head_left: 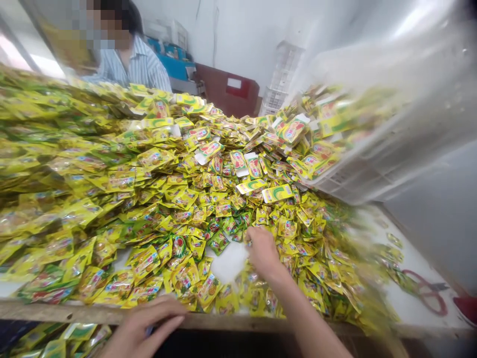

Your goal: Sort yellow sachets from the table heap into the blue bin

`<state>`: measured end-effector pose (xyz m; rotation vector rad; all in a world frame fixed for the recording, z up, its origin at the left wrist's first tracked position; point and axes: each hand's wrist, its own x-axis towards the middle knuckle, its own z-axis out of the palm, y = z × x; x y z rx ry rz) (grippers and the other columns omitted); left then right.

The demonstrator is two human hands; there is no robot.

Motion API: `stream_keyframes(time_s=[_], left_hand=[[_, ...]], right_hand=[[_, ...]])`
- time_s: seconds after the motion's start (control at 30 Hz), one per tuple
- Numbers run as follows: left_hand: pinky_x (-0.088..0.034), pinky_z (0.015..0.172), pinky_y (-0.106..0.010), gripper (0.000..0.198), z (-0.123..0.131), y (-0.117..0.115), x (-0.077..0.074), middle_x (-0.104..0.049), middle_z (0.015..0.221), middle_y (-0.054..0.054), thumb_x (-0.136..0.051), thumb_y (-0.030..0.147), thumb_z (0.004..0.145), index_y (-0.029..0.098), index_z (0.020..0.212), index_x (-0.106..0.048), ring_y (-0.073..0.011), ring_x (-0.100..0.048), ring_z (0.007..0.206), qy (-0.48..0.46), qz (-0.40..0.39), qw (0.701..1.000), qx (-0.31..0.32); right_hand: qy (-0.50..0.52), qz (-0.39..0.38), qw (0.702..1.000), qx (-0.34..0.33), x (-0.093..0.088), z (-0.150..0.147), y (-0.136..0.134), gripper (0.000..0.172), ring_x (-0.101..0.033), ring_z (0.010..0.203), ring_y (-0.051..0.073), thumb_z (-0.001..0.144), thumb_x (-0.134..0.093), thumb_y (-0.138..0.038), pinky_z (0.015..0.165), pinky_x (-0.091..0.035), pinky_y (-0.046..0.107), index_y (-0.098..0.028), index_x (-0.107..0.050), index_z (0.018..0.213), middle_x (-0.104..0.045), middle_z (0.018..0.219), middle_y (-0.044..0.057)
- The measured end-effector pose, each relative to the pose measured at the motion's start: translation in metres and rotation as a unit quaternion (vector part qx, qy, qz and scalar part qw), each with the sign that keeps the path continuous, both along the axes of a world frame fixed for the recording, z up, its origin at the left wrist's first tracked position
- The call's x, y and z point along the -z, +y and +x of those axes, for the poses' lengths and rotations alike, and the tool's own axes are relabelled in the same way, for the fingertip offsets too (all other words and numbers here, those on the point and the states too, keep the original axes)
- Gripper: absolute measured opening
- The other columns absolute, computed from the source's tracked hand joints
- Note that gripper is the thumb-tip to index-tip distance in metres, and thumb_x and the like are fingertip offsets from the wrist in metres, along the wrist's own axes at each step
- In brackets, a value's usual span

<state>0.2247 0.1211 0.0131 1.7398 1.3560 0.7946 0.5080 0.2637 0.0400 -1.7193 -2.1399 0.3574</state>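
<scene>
My left hand is at the table's front edge, palm down, fingers stretched to the right and thumb a little apart. It holds nothing that I can see and is nearest to the yellow candy packets along the edge. My right hand reaches into the middle of the heap beside a bare white patch of table. Its fingers are curled among small yellow and green packets; what they hold, if anything, is hidden. Small flat yellow cartons with fruit pictures lie on the slope behind it.
A translucent plastic crate is tipped at the right, with cartons at its mouth. Red-handled scissors lie at the right end of the table. Across the heap is a person in a striped shirt. More packets are below the table edge at left.
</scene>
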Motion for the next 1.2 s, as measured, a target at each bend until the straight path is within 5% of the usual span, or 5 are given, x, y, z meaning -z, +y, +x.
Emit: stream_keyframes(time_s=[0.33, 0.57, 0.8, 1.0, 1.2], left_hand=[[-0.051, 0.074, -0.027, 0.020, 0.048, 0.070, -0.029, -0.074, 0.085, -0.004, -0.061, 0.022, 0.080, 0.027, 0.092, -0.076, -0.0220, -0.068, 0.082, 0.058, 0.027, 0.984, 0.164], [-0.049, 0.075, -0.028, 0.020, 0.027, 0.182, -0.063, -0.075, 0.086, -0.005, -0.054, 0.024, 0.087, 0.019, 0.089, -0.074, -0.0195, -0.067, 0.081, 0.136, 0.204, 0.970, -0.001], [-0.048, 0.091, -0.043, 0.023, 0.099, 0.268, -0.086, -0.068, 0.106, -0.006, -0.055, 0.027, 0.092, 0.013, 0.108, -0.064, -0.0226, -0.063, 0.101, 0.133, 0.284, 0.949, -0.026], [-0.038, 0.098, -0.047, 0.030, 0.152, 0.278, -0.091, -0.068, 0.108, -0.010, -0.061, 0.018, 0.082, 0.012, 0.111, -0.065, -0.0279, -0.060, 0.103, 0.134, 0.289, 0.948, -0.010], [-0.045, 0.074, -0.028, 0.021, 0.100, 0.215, -0.094, -0.069, 0.089, -0.004, -0.054, 0.021, 0.083, 0.014, 0.100, -0.063, -0.0202, -0.062, 0.081, 0.122, 0.234, 0.964, -0.038]], right_hand=[[0.105, -0.111, 0.987, 0.056, 0.044, -0.076, 0.019, 0.032, -0.066, 0.088, 0.027, 0.076, -0.070, -0.024, 0.072, -0.048, 0.035, -0.017, -0.061, 0.107, -0.068, 0.096, 0.013], [0.048, -0.093, 0.994, 0.013, 0.032, -0.077, 0.007, 0.032, -0.059, 0.103, 0.029, 0.069, -0.072, -0.021, 0.084, -0.046, 0.037, -0.018, -0.060, 0.098, -0.060, 0.113, 0.013], [-0.043, -0.017, 0.989, -0.138, 0.035, -0.086, -0.035, 0.064, -0.057, 0.090, 0.026, 0.059, -0.061, -0.006, 0.078, -0.048, 0.035, -0.016, -0.047, 0.120, -0.061, 0.104, 0.010], [-0.060, 0.002, 0.985, -0.163, 0.043, -0.086, -0.040, 0.039, -0.057, 0.095, 0.029, 0.078, -0.061, -0.018, 0.083, -0.048, 0.042, -0.015, -0.053, 0.115, -0.061, 0.104, 0.013], [0.283, -0.111, 0.953, 0.019, 0.025, -0.012, -0.032, 0.030, -0.063, 0.088, 0.023, 0.079, -0.064, -0.018, 0.073, -0.052, 0.032, -0.021, -0.059, 0.109, -0.065, 0.101, 0.006]])
